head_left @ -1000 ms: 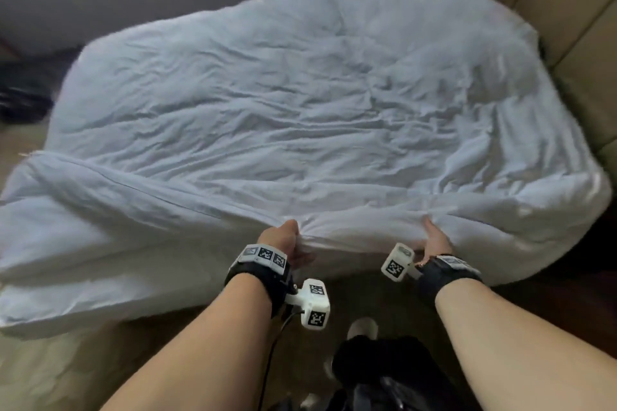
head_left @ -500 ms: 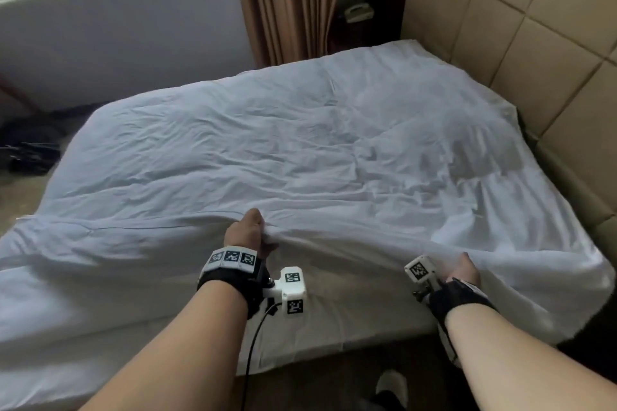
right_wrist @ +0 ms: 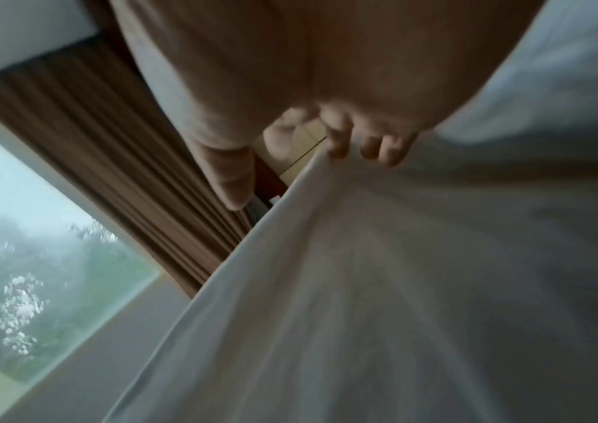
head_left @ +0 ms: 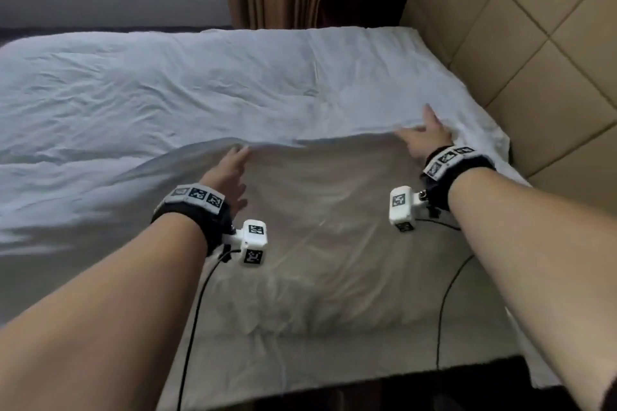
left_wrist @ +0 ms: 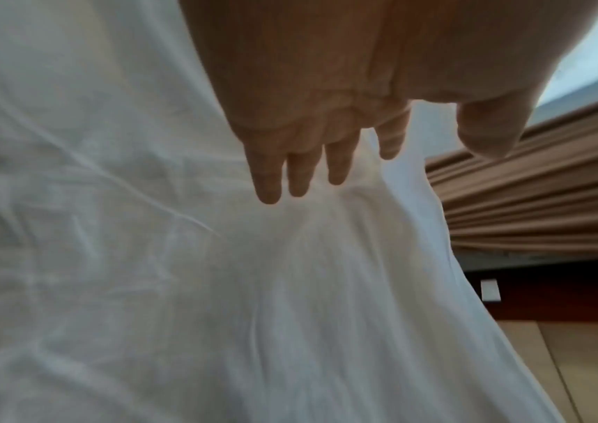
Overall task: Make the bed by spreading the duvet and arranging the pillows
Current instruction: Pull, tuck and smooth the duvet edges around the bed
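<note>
You had flung the duvet (head_left: 200, 93) up toward the headboard (head_left: 534, 60); your left hand (head_left: 230, 173) and right hand (head_left: 430, 137) were released, so spreading continued.

White duvet (head_left: 200, 103) spread rumpled over the bed (head_left: 334, 294)

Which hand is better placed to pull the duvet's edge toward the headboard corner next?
Right. The right hand lies on the duvet edge beside the padded headboard; the left hand is nearer the bed's middle.
</note>
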